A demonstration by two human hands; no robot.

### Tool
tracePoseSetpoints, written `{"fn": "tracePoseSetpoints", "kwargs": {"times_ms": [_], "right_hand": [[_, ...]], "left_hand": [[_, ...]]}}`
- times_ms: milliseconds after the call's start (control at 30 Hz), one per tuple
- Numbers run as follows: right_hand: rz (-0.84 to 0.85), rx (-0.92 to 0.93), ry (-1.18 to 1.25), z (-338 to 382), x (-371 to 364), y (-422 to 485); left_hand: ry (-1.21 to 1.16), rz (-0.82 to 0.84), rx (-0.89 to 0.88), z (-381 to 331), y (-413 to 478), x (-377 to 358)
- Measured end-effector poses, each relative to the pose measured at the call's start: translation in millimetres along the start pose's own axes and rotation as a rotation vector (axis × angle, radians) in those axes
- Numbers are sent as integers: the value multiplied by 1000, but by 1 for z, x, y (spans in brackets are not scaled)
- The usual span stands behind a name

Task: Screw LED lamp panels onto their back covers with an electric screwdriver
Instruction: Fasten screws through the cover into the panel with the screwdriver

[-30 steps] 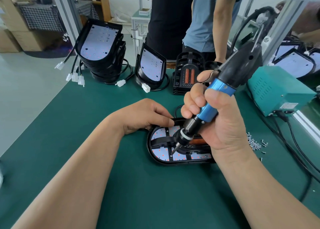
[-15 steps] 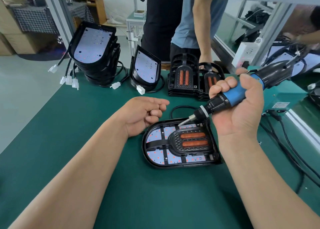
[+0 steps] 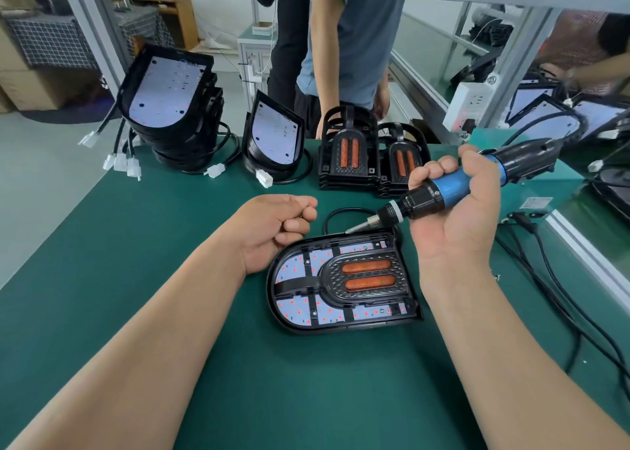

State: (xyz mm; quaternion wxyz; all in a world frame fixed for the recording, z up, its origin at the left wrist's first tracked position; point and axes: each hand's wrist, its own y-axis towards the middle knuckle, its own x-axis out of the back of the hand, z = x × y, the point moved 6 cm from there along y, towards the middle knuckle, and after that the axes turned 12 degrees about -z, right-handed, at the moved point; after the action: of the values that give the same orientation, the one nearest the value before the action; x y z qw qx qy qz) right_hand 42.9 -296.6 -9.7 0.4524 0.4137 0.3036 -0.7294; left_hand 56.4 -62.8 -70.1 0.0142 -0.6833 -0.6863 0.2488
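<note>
While two people [image 3: 358, 47] standing at 12 o'clock are cut off above the chest by the bench frame, a black plastic back cover [image 3: 306, 328] lies flat mid-bench on the green mat [image 3: 306, 398]; its white LED panel [image 3: 293, 272], dotted red, shows between ribs around a textured hump with two orange slots; rounded end toward 9 o'clock, long axis 9 to 3. The right hand [image 3: 456, 217] wraps the electric screwdriver [image 3: 443, 193] by its blue barrel; bit pointing to 8 o'clock, tip by the cover's far rim, contact unclear. The left hand [image 3: 276, 228], at the cover's 10 o'clock, is curled in a loose fist; a teal box [image 3: 559, 190] at 2 o'clock is mostly hidden.
</note>
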Motion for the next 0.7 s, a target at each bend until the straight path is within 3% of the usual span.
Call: {"fn": "tracePoseSetpoints", "kwargs": {"times_ms": [700], "right_hand": [[21,9,-40,-6,0,-1]], "left_hand": [[58,246,-51,0,-6,-11]]}}
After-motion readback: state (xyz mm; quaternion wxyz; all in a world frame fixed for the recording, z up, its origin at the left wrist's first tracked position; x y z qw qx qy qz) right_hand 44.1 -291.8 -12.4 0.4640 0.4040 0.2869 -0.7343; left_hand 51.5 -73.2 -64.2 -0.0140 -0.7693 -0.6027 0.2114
